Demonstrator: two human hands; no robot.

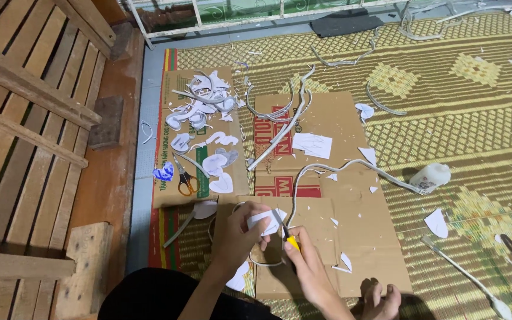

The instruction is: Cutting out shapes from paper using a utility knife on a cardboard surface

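My left hand [239, 234] pinches a small white paper piece [266, 221] and holds it over flattened brown cardboard [362, 231]. My right hand [309, 266] grips a yellow-handled craft knife [288, 238] whose tip meets the paper's lower edge. A thin white strip [303, 178] curls from under the paper up across the cardboard. My bare toes [380, 296] show at the bottom.
Orange-handled scissors [185, 181] lie on a second cardboard sheet [170, 106] among several white cut-outs [200, 104]. A white glue bottle [431, 176] lies on the woven mat [457, 106] to the right. Wooden slats [25, 118] stand at left. Paper scraps lie scattered about.
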